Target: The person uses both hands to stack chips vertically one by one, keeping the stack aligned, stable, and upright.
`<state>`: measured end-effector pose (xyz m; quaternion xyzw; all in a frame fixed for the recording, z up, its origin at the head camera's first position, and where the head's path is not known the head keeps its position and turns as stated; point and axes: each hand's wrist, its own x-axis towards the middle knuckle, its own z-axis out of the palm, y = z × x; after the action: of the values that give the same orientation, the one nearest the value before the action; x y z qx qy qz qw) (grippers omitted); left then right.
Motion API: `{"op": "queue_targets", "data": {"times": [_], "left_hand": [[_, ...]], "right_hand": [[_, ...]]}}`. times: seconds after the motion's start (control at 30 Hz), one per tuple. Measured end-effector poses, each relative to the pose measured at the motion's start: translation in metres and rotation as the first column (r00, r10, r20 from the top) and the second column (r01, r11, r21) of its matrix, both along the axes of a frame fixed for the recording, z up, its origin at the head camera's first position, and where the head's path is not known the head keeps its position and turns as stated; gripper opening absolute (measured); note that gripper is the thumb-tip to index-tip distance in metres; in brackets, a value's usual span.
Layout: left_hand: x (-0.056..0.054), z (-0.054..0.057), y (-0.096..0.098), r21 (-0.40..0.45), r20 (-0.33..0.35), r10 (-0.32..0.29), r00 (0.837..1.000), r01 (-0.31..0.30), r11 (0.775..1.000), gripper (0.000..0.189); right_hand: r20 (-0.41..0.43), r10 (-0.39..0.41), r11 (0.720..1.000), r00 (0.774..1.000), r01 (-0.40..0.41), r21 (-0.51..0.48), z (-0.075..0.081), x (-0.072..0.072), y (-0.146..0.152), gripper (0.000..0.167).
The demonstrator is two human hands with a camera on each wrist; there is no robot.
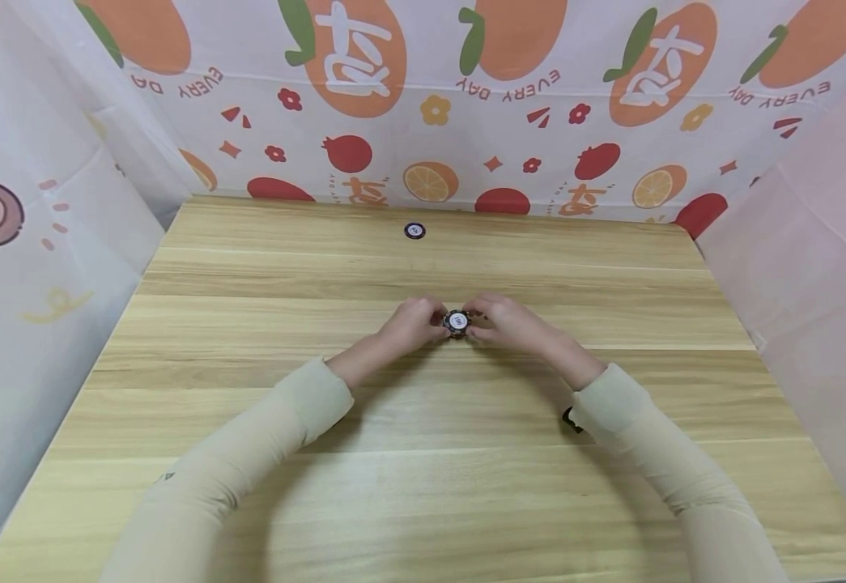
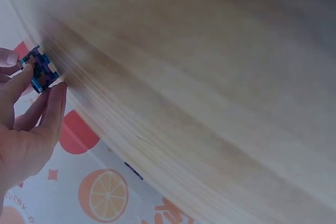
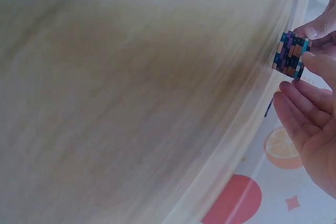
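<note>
A short stack of poker chips (image 1: 457,322) stands on the wooden table, its white-centred top chip facing up. From the left side my left hand (image 1: 415,325) holds it between thumb and fingers; my right hand (image 1: 506,322) does the same from the right. In the left wrist view the patterned edges of the stack (image 2: 39,71) show, with the left thumb against them. The right wrist view shows the right thumb on the stack (image 3: 299,59) and the other fingers close to its edge. Farther back lies a single poker chip (image 1: 414,231), flat and untouched.
The wooden table (image 1: 423,486) ends at a fruit-printed curtain (image 1: 495,146) behind. More pale curtain hangs at the left (image 1: 51,202) and right (image 1: 816,243). A small dark item (image 1: 571,419) shows at the right sleeve's edge; its kind cannot be made out.
</note>
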<state>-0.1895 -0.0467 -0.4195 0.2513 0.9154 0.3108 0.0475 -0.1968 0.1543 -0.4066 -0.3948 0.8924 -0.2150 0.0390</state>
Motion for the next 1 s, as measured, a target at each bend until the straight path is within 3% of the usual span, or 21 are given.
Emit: {"op": "queue_targets", "data": {"times": [1.0], "left_hand": [[0.0012, -0.0001, -0.0001, 0.007, -0.028, -0.006, 1.0, 0.006, 1.0, 0.028]], "right_hand": [[0.061, -0.025, 1.0, 0.998, 0.026, -0.018, -0.0032, -0.0012, -0.0029, 0.027]]}}
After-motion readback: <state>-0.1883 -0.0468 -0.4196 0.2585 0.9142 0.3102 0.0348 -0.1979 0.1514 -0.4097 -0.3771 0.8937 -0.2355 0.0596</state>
